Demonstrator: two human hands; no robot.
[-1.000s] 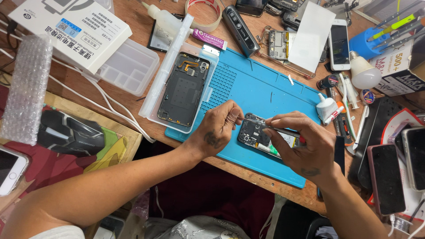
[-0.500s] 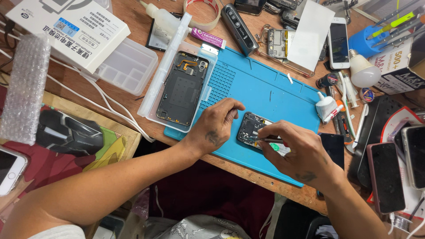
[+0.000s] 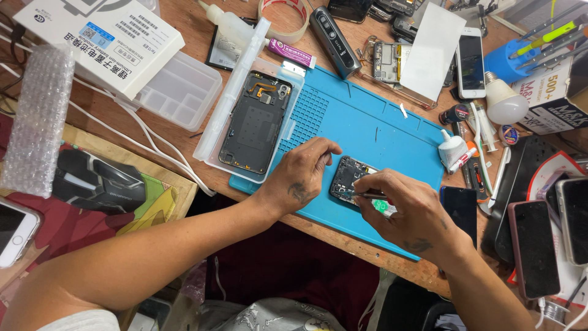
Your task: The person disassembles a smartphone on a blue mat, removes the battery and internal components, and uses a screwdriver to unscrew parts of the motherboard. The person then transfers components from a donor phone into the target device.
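An opened phone body [image 3: 348,178] with bare circuit parts lies on the blue work mat [image 3: 367,122]. My left hand [image 3: 303,178] rests on the mat and steadies the phone's left edge with its fingertips. My right hand [image 3: 410,211] is closed around thin metal tweezers [image 3: 361,194] whose tip touches the phone's lower inside. A dark phone back cover [image 3: 256,121] lies in a clear tray at the mat's left edge.
A white box [image 3: 101,40], a clear compartment case [image 3: 177,92] and bubble wrap [image 3: 37,122] lie at the left. Several phones [image 3: 533,248], a bulb [image 3: 503,104], glue tubes [image 3: 453,150] and a blue tool holder [image 3: 511,58] crowd the right. A tape roll [image 3: 283,18] sits at the top.
Both hands have shifted slightly with the phone. The tweezers now point at the phone's lower edge; my left fingers have moved from gripping its top to pressing its side.
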